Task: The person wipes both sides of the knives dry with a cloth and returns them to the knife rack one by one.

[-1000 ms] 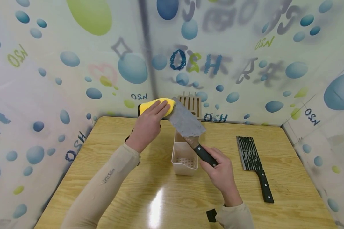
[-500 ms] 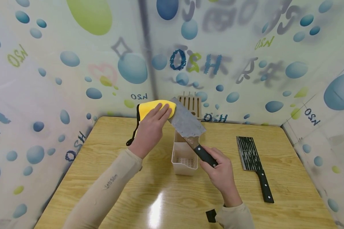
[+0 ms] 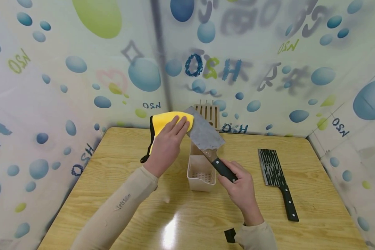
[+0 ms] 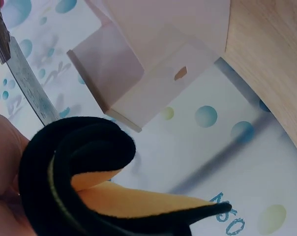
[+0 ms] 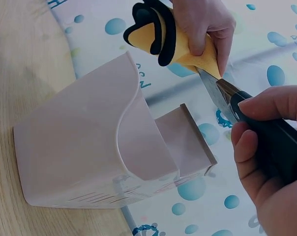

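Remote: I saw R hand (image 3: 240,187) grip cleaver (image 3: 208,140) by handle (image 3: 224,169) over table (image 3: 128,147), far side, prob. for control; L hand (image 3: 165,147) pinched yellow cloth (image 3: 163,121) on far-left end of blade (image 3: 202,129), prob. guarding skin.

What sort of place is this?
Probably a makeshift booth for kitchen-tool work: light wood-grain table, white bubble-printed wall covering on three sides, and a held black-handled grey metal cleaver.

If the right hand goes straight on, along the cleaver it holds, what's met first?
The cloth: the left hand pinches it against the far part of the held cleaver, ahead of the right hand. Past that, probably the wall, though depth is unclear.
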`<state>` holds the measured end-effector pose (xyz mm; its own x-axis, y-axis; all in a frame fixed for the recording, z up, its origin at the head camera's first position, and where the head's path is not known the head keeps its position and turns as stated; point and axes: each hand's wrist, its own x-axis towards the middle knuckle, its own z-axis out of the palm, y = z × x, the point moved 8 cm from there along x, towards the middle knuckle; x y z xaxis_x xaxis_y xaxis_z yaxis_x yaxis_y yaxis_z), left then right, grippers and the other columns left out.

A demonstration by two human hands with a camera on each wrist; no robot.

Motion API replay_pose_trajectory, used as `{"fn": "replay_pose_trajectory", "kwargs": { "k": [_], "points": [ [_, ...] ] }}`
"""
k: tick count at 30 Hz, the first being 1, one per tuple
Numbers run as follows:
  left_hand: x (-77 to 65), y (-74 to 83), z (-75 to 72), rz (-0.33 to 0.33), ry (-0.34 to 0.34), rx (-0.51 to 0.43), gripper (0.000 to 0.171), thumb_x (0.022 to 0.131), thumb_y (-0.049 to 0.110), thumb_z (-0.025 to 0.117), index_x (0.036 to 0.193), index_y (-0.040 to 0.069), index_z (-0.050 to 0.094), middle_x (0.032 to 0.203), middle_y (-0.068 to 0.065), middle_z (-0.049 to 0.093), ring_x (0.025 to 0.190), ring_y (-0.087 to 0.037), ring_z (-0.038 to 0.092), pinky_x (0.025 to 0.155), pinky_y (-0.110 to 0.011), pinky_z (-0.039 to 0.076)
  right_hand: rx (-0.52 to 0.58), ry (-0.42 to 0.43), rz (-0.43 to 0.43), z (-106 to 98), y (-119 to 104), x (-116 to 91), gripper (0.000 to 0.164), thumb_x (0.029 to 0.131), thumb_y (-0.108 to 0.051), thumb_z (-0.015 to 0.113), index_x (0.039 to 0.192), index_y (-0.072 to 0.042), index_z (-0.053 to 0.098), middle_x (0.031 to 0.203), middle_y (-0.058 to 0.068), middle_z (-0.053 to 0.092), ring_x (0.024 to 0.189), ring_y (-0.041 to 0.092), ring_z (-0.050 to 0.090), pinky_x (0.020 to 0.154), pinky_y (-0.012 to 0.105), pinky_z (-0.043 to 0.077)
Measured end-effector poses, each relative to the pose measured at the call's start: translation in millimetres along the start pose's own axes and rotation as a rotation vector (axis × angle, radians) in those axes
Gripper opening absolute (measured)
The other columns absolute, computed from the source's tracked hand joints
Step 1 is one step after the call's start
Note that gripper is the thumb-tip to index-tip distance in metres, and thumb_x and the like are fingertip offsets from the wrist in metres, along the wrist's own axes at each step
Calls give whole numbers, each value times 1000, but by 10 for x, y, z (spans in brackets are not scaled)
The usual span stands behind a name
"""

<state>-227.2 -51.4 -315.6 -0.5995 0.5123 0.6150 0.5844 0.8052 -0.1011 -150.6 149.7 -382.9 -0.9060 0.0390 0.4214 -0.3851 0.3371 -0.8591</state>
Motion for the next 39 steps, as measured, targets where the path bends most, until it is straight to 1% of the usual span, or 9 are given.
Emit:
{"fn": "replay_pose_trajectory", "kwargs": {
  "k": [6,12,17,21,28,34,39],
  "points": [
    [-25,58,-4,17,16,2,53,90,-18,61,141,0,62,147,-16,59,140,-36,52,118,-41,42,-11,5,2,0,4,5,44,83,10,77,125,-3,75,102,10,72,77,15,54,59,25,43],
    [-51,102,-4,11,2,-7,55,89,-18,63,142,0,62,148,-15,58,141,-35,51,118,-41,42,-22,6,4,4,0,9,44,83,9,77,125,-2,74,103,11,73,79,15,55,60,24,43],
    [-55,209,-6,52,-16,-3,56,89,-16,65,142,2,62,148,-13,59,141,-33,51,116,-40,43,-24,9,2,8,-8,21,43,85,7,76,127,-1,73,105,11,73,82,15,58,64,24,47],
    [-51,283,-26,74,-11,-8,57,88,-17,64,142,2,62,148,-13,59,141,-33,52,116,-39,43,-20,11,15,6,-9,30,43,85,7,75,127,-1,73,107,11,73,85,16,61,67,23,49],
    [-67,382,-37,101,-21,23,53,91,-11,68,142,4,62,147,-12,59,139,-32,53,116,-39,44,-44,19,18,-1,-10,34,47,82,12,76,128,0,72,105,11,73,85,17,60,67,23,47],
    [-92,459,-42,115,-31,28,54,90,-7,73,142,4,62,147,-12,60,140,-32,52,116,-40,44,-46,19,39,-2,-4,32,46,83,11,76,128,-1,72,105,11,73,87,19,59,68,23,48],
    [-119,528,-46,138,-42,28,55,89,-7,73,142,4,62,147,-12,60,140,-31,52,116,-40,44,-42,20,31,-3,-9,33,46,84,11,76,128,0,72,103,11,72,85,18,59,67,23,48]
  ]
}}
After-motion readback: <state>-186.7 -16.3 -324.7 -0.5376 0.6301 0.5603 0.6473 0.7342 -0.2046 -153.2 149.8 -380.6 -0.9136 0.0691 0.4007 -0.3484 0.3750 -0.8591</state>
